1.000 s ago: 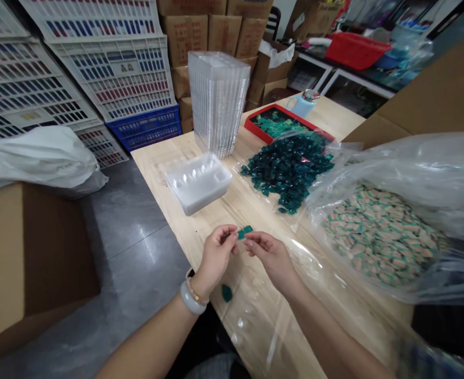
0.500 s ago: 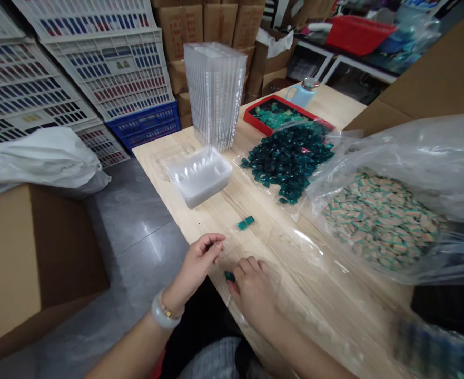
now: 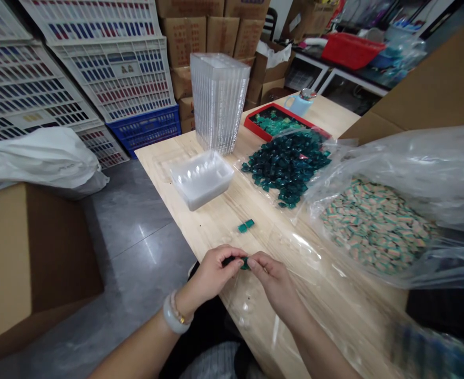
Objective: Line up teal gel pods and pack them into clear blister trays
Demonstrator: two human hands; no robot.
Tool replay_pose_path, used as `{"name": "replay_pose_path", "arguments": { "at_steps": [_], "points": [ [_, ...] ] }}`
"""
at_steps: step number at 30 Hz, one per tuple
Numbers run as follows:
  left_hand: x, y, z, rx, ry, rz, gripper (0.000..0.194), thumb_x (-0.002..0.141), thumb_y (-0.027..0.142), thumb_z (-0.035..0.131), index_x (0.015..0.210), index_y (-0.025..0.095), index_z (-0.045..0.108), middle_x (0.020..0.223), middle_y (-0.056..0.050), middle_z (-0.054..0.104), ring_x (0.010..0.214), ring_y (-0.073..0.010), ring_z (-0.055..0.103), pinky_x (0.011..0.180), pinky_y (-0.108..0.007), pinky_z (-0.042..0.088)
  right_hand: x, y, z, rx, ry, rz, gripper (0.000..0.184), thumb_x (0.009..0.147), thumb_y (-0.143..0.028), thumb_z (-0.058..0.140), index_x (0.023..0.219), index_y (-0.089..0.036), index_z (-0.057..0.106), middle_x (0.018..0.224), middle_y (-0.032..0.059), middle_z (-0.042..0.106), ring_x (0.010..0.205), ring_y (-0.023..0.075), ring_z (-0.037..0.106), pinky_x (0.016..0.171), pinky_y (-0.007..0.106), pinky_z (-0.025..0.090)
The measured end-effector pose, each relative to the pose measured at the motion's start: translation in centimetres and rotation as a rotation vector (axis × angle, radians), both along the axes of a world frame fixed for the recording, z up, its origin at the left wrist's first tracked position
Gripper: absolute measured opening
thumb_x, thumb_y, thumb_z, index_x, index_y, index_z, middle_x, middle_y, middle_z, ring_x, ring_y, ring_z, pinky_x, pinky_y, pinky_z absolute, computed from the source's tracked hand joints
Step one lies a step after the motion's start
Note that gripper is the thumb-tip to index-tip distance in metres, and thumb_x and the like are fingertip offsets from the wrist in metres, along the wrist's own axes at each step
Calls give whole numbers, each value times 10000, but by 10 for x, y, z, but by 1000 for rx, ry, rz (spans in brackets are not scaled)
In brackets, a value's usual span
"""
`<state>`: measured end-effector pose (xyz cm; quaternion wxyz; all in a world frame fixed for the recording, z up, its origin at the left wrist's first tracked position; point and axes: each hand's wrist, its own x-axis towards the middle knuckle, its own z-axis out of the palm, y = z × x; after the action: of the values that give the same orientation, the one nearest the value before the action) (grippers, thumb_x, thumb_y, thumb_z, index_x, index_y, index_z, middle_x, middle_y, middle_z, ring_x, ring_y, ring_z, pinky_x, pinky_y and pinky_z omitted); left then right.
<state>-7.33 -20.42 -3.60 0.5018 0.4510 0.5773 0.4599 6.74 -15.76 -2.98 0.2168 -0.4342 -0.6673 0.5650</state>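
Note:
My left hand (image 3: 215,272) and my right hand (image 3: 270,278) meet over the near edge of the wooden table (image 3: 200,223). Both pinch one small dark green wrapped piece (image 3: 244,263) between their fingertips. A little farther out, two small green pieces (image 3: 246,226) lie side by side on the bare wood. A clear plastic tray (image 3: 200,179) sits beyond them. Right of the tray, a pile of dark green wrapped pieces (image 3: 289,163) rests on clear plastic.
A tall stack of clear trays (image 3: 219,102) stands at the table's far side, next to a red tray (image 3: 285,122) and a blue cup (image 3: 299,103). A big clear bag of striped pieces (image 3: 377,223) fills the right. Cardboard box (image 3: 22,252) and crates (image 3: 113,68) stand left.
The two green pieces were set down on the table. My right hand picked up the dark green piece from the table's near edge, and both hands now pinch it together.

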Motion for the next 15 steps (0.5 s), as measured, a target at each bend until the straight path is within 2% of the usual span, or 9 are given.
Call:
{"name": "replay_pose_path", "arguments": {
  "at_steps": [3,6,10,15],
  "points": [
    [2,-1,-3,32,64,14,170,714,157,497,829,155,622,773,-26,601,732,-122,536,677,-224,416,-2,-2,-2,-109,-2,-61,311,774,-413,462,682,-145,590,650,21,576,660,146,523,631,262,402],
    [7,-1,-6,-13,21,86,163,714,157,492,833,146,603,749,-18,601,702,-114,540,667,-225,425,-2,-5,-2,-82,14,-121,305,791,-413,436,710,-152,572,637,9,560,646,136,519,614,248,410],
    [13,0,-8,-49,-22,194,182,744,170,471,884,146,584,755,-20,603,699,-115,551,660,-236,438,1,-8,0,158,23,-66,171,776,-313,495,873,-183,551,766,16,586,728,134,544,670,249,431],
    [16,0,-6,140,160,152,177,764,143,465,860,151,614,805,-45,599,780,-132,553,719,-257,439,6,-7,5,473,-178,-18,174,805,-217,434,877,-169,585,842,65,616,802,163,561,730,293,432]
  ]
}}
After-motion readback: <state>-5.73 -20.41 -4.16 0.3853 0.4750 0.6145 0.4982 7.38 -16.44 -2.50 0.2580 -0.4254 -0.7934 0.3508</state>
